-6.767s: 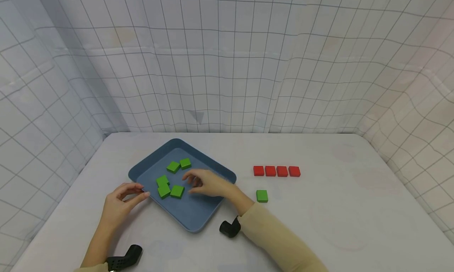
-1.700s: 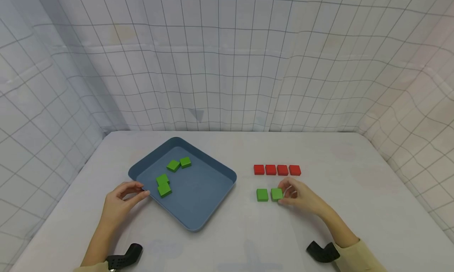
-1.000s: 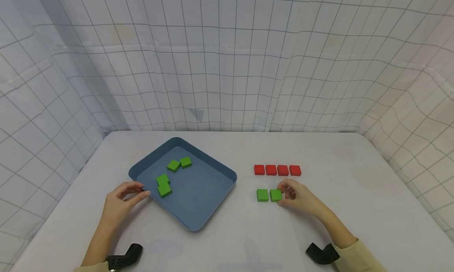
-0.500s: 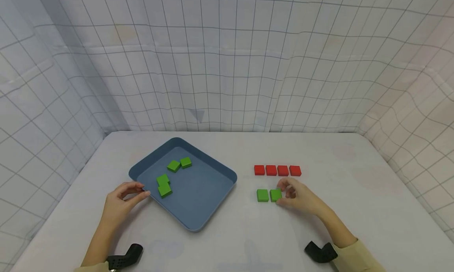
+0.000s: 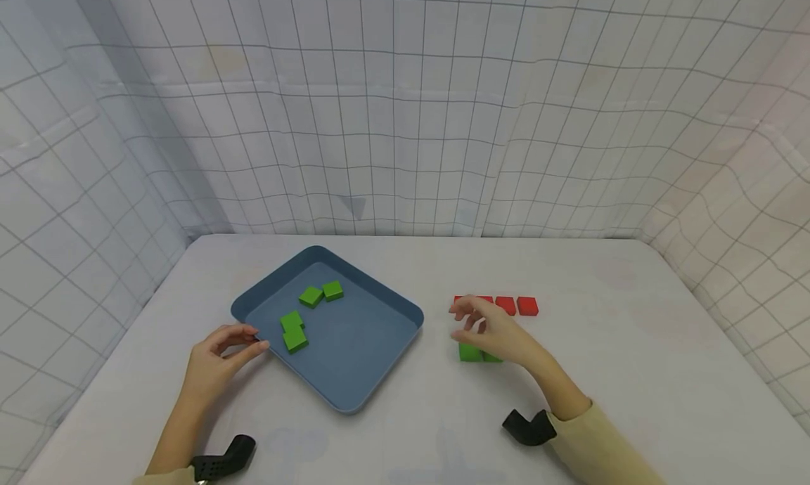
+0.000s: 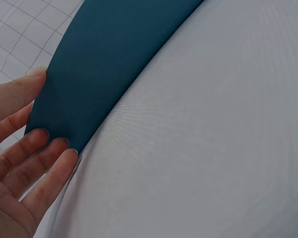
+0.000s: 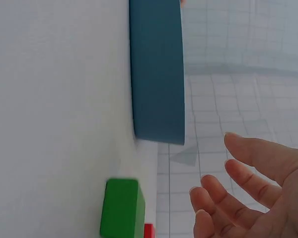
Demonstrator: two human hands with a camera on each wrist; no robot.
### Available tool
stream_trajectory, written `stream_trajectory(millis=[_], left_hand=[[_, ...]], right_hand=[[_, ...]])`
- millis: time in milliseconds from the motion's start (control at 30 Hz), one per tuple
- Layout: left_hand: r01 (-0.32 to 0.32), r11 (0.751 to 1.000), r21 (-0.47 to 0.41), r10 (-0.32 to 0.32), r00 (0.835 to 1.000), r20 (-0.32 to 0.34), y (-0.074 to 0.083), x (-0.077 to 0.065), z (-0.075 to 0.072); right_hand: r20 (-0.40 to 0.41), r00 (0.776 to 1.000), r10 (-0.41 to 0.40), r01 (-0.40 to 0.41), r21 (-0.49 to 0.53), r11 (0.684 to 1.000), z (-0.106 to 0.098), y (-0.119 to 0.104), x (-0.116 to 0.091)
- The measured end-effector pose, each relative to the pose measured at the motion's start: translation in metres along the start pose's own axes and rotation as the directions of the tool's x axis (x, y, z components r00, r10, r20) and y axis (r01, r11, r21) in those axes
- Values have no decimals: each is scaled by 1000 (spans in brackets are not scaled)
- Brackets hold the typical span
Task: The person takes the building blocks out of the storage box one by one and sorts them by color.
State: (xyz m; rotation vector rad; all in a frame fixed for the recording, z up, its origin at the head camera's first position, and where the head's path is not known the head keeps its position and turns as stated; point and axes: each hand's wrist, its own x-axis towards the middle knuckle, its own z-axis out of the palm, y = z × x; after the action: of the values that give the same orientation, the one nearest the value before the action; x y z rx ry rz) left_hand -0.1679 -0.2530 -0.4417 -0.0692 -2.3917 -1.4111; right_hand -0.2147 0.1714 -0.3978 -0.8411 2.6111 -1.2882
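The thumb and fingers of my left hand (image 5: pixel 211 365) grip the left edge of a blue tray (image 5: pixel 361 372). In the left wrist view several fingertips (image 6: pixel 64 158) lie against the tray's outer wall (image 6: pixel 109 54). Inside the tray lie several green blocks, including one green block (image 5: pixel 295 341) nearest my left hand. My right hand (image 5: pixel 496 330) hovers over the table with nothing between its parted, bent fingers. Beneath it two green blocks sit side by side, partly hidden, among them a left green block (image 5: pixel 470 354). The right wrist view shows a green block (image 7: pixel 120 208) below the hand.
Behind the right hand runs a row of red blocks, its rightmost red block (image 5: pixel 528 306) in plain sight and the left ones partly covered. The white table (image 5: pixel 405 443) ends at a grid-patterned curtain (image 5: pixel 405 119). Black wrist devices (image 5: pixel 530 429) sit at both wrists.
A second green block went from the tray to beside the first on the table. My right hand has since let go of it and moved left. The left hand stays on the tray.
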Motion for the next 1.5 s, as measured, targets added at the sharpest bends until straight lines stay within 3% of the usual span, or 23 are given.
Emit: stream_trajectory(millis=[267, 500, 933, 1500], left_hand=[[-4, 1000, -4, 4, 1000, 10, 0, 1, 0], [-6, 1000, 13, 6, 1000, 2, 0, 1, -1], [1, 999, 37, -1, 1000, -6, -1, 2, -1], [25, 1000, 11, -26, 1000, 11, -3, 1, 0]], right_hand=[[89, 992, -87, 82, 61, 995, 28, -25, 33], [112, 976, -187, 183, 40, 982, 53, -39, 60], [206, 957, -207, 190, 99, 977, 89, -55, 95], [266, 949, -168, 182, -26, 983, 129, -69, 122]])
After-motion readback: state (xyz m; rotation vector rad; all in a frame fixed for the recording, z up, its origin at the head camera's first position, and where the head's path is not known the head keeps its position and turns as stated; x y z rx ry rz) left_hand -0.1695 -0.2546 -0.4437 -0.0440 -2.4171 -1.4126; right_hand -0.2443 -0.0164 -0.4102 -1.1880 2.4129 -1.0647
